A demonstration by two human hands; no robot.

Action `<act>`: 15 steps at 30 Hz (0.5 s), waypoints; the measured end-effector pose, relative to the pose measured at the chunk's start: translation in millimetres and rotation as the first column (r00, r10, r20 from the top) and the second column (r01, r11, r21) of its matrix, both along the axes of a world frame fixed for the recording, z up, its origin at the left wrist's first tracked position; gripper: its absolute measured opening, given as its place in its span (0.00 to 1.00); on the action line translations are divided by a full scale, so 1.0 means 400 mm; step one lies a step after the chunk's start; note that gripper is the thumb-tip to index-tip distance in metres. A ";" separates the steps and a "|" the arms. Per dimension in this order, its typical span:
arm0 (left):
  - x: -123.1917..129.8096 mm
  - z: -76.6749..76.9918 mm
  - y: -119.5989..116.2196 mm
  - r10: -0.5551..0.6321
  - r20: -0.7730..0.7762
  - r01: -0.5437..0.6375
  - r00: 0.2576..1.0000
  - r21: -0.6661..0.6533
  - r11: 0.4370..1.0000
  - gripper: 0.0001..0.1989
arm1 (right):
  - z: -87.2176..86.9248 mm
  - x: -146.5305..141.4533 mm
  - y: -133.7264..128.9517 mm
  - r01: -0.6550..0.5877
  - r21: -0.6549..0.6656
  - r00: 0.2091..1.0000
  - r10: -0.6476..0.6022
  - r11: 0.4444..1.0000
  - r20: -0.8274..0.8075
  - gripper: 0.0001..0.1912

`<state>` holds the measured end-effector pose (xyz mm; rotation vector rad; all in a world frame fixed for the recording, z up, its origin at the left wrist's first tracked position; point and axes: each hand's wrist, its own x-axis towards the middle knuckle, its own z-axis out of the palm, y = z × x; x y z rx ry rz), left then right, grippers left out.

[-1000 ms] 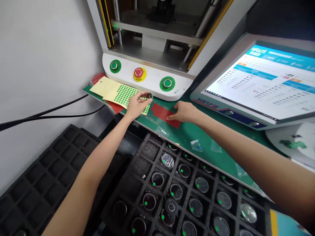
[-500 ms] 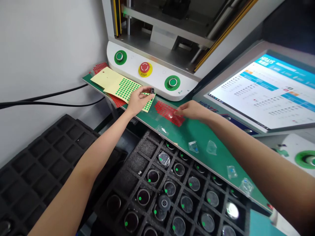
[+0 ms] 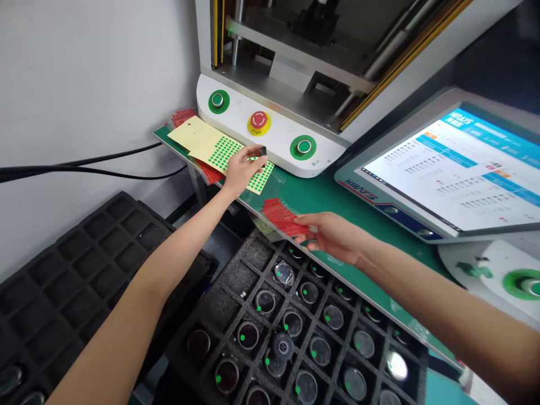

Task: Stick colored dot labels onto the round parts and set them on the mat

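Observation:
My left hand pinches a small black part above the cream sheet of green dot stickers. What that part is, I cannot make out. Between the thumb and fingers of my right hand is a clear sheet with red stickers, held over the front edge of the green work surface. Below the hands lies a black foam tray of round watch-like discs, many bearing a green dot. A dark round puck rests on one of them.
Behind the hands stands a press with a red stop button and green buttons. A monitor is at the right. Another foam tray lies at the left, below black cables. More red stickers lie under the cream sheet.
My right hand has lifted the red sticker sheet from the green surface and brought it toward the front edge. My left hand still holds the small black part near the green dots.

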<state>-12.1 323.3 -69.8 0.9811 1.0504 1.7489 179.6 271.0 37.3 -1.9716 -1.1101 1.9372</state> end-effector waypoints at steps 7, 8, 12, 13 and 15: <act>0.000 0.048 0.000 -0.085 -0.072 0.088 0.994 0.034 0.996 0.15 | -0.032 -0.052 -0.100 0.250 0.123 0.961 -0.230 0.960 -0.151 0.06; 0.003 0.053 0.001 -0.092 -0.085 0.093 0.992 0.019 0.995 0.14 | -0.041 -0.058 -0.102 0.252 0.125 0.961 -0.232 0.960 -0.154 0.05; 0.016 0.060 0.008 -0.153 -0.074 0.147 0.986 -0.081 0.986 0.14 | -0.078 -0.093 -0.078 0.145 0.117 0.984 -0.131 0.982 -0.118 0.04; 0.019 0.058 0.009 -0.176 -0.062 0.169 0.982 -0.111 0.979 0.14 | -0.084 -0.101 -0.067 0.099 0.128 0.992 -0.087 0.987 -0.096 0.05; 0.023 0.047 0.012 -0.216 -0.055 0.205 0.975 -0.160 0.966 0.14 | -0.084 -0.109 -0.041 -0.028 0.148 0.999 0.032 0.989 -0.028 0.08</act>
